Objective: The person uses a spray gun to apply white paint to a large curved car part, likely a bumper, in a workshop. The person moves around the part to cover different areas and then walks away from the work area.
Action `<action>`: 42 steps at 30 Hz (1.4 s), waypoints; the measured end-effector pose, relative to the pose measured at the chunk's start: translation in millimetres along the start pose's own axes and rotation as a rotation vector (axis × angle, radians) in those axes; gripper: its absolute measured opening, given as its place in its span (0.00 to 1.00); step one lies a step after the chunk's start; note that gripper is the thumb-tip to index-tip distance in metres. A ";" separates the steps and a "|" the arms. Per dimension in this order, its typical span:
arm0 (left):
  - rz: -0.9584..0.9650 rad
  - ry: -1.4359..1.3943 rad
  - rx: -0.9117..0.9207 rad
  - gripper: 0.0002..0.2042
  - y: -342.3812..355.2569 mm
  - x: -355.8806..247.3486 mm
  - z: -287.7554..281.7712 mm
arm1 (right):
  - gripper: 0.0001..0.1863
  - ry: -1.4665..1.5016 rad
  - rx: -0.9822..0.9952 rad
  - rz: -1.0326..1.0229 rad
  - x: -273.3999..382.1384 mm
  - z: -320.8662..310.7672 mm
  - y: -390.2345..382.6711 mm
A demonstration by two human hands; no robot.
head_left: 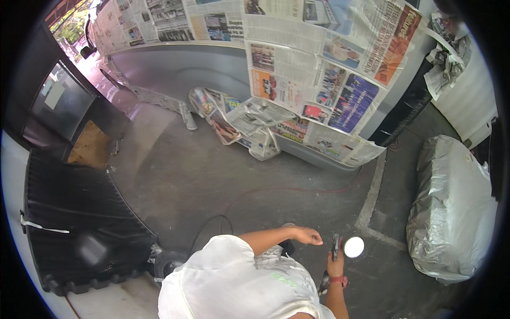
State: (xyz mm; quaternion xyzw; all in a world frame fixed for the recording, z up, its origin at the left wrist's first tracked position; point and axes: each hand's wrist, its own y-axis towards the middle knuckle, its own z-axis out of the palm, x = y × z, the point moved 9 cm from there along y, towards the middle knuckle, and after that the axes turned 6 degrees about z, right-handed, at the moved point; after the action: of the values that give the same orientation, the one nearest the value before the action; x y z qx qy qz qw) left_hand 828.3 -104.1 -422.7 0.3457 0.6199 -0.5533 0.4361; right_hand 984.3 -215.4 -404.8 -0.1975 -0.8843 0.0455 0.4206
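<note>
My right hand (pixel 334 263), with a red band on its wrist, is closed on a spray gun (pixel 336 245) that has a cup with a round white top (pixel 354 246) beside it. My left hand (pixel 311 236) hangs to the left of the gun, empty, its fingers loosely bent. In front of me stands a grey vehicle body (pixel 175 66), largely masked with newspaper sheets (pixel 319 64). Loose, crumpled newspaper (pixel 244 119) hangs along its lower part.
A silver-covered bulky object (pixel 446 212) stands at right. A black ribbed panel (pixel 85 212) is at left, near a dark door (pixel 58 95). A thin red hose (pixel 276 189) and a black hose (pixel 207 223) lie on the grey floor (pixel 175 165). A bright opening (pixel 71 29) shows upper left.
</note>
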 end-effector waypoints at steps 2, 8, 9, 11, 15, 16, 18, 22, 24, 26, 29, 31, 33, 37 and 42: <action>-0.005 -0.142 0.106 0.43 34.7 -2.1 32.9 | 0.42 -0.111 0.058 -0.103 12.9 -8.6 19.0; -0.011 -0.696 -0.262 0.55 67.7 -19.1 40.2 | 0.24 -0.131 0.399 0.099 1.7 9.5 77.7; 0.011 -0.794 -0.323 0.53 67.7 -15.5 38.3 | 0.22 -0.106 0.384 -0.018 13.0 10.6 86.0; 0.045 -0.921 -0.442 0.47 70.2 1.3 34.7 | 0.18 -0.049 0.354 -0.246 45.7 18.3 89.2; 0.118 -1.142 -0.647 0.36 72.6 29.5 50.9 | 0.20 -0.221 0.531 -0.215 49.8 42.0 84.4; 0.136 -1.187 -0.694 0.34 72.4 33.9 58.5 | 0.22 -0.309 0.559 -0.216 46.3 41.5 76.9; 0.147 -1.195 -0.894 0.32 69.0 46.3 71.4 | 0.30 -0.250 0.538 -0.312 44.6 25.0 55.0; 0.099 -1.214 -1.178 0.32 65.7 67.0 102.4 | 0.48 -0.225 0.651 -0.241 -34.9 -21.3 16.8; 0.097 -1.264 -1.255 0.23 62.7 55.5 123.4 | 0.53 -0.184 0.675 -0.200 -88.6 -47.0 1.9; 0.086 -1.277 -1.298 0.18 62.0 48.3 144.3 | 0.53 -0.216 0.703 -0.166 -149.1 -62.0 -19.3; 0.078 -1.307 -1.324 0.15 74.4 19.2 173.3 | 0.51 -0.166 0.743 -0.059 -219.0 -82.0 -45.0; 0.092 -1.312 -1.327 0.15 84.0 4.8 187.5 | 0.49 -0.128 0.804 0.009 -251.9 -90.9 -63.9; 0.116 -1.319 -1.330 0.14 89.5 -11.8 195.0 | 0.46 -0.127 0.890 0.050 -262.6 -101.5 -83.4; 0.090 -1.304 -1.328 0.14 93.8 -45.8 197.1 | 0.23 0.077 0.749 0.058 -284.1 -118.2 -86.0; 0.138 -1.312 -1.448 0.18 96.4 -67.0 188.8 | 0.18 0.273 0.479 -0.093 -271.3 -157.4 -83.0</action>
State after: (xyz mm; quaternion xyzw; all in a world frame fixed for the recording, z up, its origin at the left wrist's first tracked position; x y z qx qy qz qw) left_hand 971.5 -272.5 -399.3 -0.3463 0.4222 -0.0948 0.8324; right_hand 1232.5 -410.3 -480.2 -0.0562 -0.7917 0.2067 0.5722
